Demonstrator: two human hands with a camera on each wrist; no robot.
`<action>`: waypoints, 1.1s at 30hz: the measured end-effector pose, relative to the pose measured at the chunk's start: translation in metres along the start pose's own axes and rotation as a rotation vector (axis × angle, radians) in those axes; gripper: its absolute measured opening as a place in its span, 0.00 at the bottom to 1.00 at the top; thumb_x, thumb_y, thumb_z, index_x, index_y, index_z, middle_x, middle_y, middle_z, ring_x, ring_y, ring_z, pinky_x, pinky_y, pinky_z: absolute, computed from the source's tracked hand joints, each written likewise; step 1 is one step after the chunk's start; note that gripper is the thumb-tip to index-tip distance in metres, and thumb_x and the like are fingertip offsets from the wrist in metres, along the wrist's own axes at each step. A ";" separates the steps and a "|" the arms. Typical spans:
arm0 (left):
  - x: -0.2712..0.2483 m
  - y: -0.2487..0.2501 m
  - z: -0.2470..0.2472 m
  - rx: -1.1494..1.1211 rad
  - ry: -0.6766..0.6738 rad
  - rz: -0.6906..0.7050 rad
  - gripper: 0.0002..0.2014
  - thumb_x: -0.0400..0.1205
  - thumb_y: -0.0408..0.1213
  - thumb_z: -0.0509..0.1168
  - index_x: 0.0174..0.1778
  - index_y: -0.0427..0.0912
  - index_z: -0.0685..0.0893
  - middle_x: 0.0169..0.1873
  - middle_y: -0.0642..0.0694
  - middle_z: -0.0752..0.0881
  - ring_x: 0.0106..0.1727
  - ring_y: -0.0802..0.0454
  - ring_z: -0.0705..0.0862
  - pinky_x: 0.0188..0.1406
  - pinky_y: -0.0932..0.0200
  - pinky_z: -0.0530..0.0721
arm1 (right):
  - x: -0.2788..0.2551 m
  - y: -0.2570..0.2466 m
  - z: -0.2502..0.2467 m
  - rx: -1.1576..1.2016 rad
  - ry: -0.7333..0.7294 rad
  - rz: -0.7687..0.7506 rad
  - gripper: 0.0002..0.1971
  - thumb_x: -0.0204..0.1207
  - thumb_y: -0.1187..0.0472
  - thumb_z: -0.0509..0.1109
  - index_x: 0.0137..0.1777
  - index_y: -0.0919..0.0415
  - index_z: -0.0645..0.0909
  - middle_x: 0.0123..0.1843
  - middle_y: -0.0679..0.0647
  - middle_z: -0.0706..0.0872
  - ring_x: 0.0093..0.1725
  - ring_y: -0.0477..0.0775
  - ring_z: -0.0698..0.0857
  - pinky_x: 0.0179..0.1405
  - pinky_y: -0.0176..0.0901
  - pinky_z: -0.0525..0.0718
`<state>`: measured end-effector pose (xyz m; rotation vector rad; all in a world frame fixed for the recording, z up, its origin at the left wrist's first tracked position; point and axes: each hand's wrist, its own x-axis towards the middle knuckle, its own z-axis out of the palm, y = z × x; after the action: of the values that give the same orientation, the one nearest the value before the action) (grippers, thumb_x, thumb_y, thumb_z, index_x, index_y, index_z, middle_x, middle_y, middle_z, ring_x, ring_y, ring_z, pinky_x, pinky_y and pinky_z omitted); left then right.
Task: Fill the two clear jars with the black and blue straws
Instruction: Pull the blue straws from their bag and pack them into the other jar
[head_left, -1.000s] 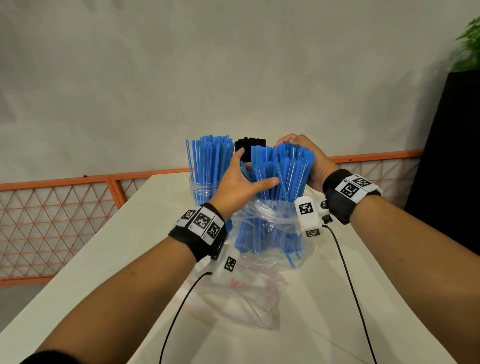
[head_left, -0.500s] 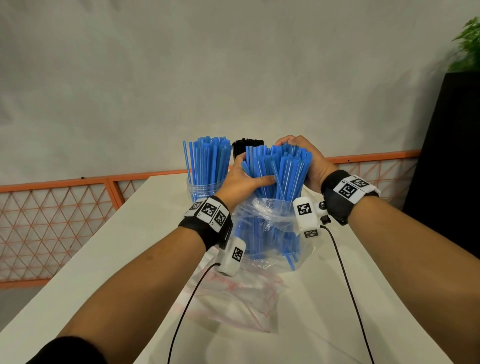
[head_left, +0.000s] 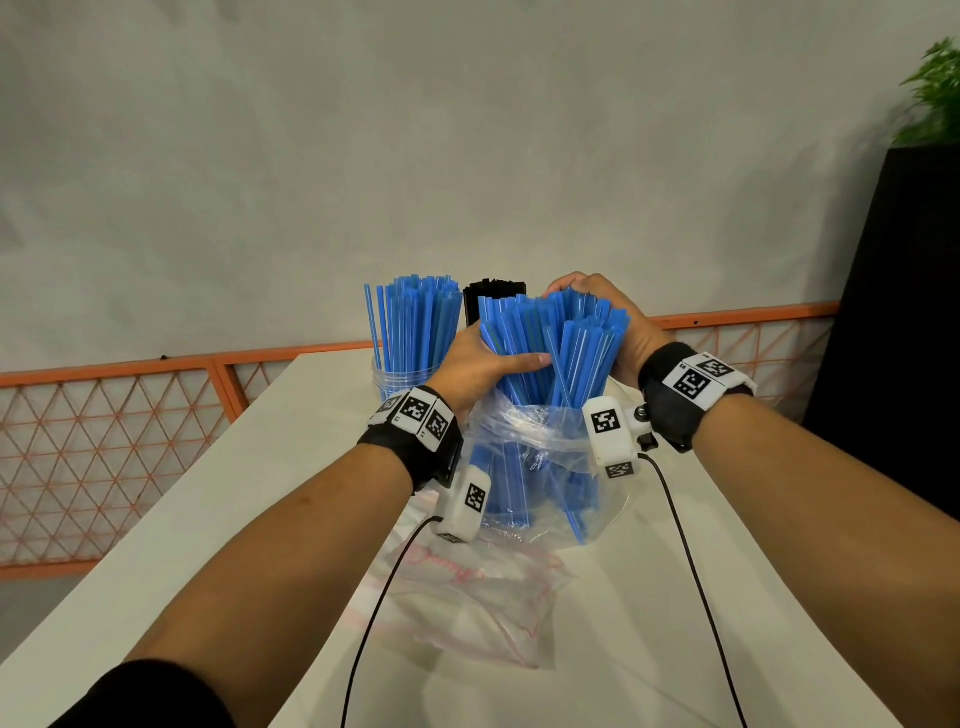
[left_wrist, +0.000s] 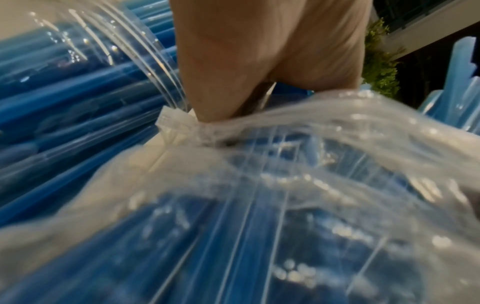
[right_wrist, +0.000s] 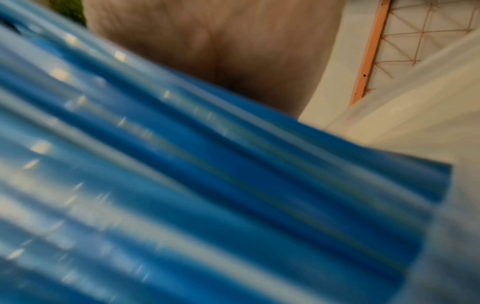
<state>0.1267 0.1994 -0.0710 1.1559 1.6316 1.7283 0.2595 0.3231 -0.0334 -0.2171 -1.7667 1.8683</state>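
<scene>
Left hand (head_left: 475, 366) and right hand (head_left: 621, 325) wrapped round blue straw bundle (head_left: 550, 338) between palms, bundle standing in plastic bag (head_left: 540, 447); filled jar (head_left: 402, 376) at 10 o'clock. Writing unreadable.

Your hands close on a bundle of blue straws (head_left: 545, 332), smooth plastic with a faint sheen along each tube. Around their lower half, the bag (head_left: 530, 431) is thin clear film, crinkled and glossy, catching white glints. Beside it, the jar (head_left: 402, 376) is hard transparent plastic, ridged at the neck. The black straws (head_left: 493, 296) behind look duller. A second bag (head_left: 467, 603), flat and wrinkled, lies on the table (head_left: 234, 493), a smooth matt white top. Your wristbands (head_left: 670, 410) are black cloth; the fence (head_left: 130, 415) is painted orange.
</scene>
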 end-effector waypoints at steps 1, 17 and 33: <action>0.001 0.000 -0.002 -0.004 0.021 0.016 0.23 0.68 0.30 0.83 0.57 0.42 0.85 0.53 0.42 0.92 0.56 0.46 0.91 0.61 0.45 0.87 | 0.001 0.000 0.000 0.002 0.009 -0.005 0.10 0.83 0.56 0.57 0.46 0.58 0.77 0.41 0.56 0.79 0.39 0.53 0.79 0.44 0.47 0.78; 0.010 -0.001 0.004 0.023 -0.032 -0.028 0.19 0.75 0.30 0.78 0.60 0.45 0.83 0.55 0.45 0.91 0.57 0.49 0.91 0.60 0.51 0.88 | 0.006 0.016 -0.009 0.017 0.046 0.152 0.42 0.76 0.27 0.54 0.85 0.47 0.54 0.83 0.58 0.67 0.78 0.59 0.73 0.79 0.61 0.68; 0.014 -0.002 0.003 0.120 0.212 0.063 0.26 0.73 0.30 0.79 0.66 0.39 0.79 0.56 0.44 0.89 0.56 0.48 0.89 0.62 0.45 0.87 | -0.023 0.002 -0.019 0.244 -0.093 0.083 0.61 0.50 0.26 0.78 0.84 0.45 0.58 0.80 0.54 0.71 0.73 0.59 0.79 0.70 0.63 0.77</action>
<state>0.1219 0.2132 -0.0699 1.1206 1.8650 1.8691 0.2871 0.3283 -0.0431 -0.1140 -1.5903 2.1640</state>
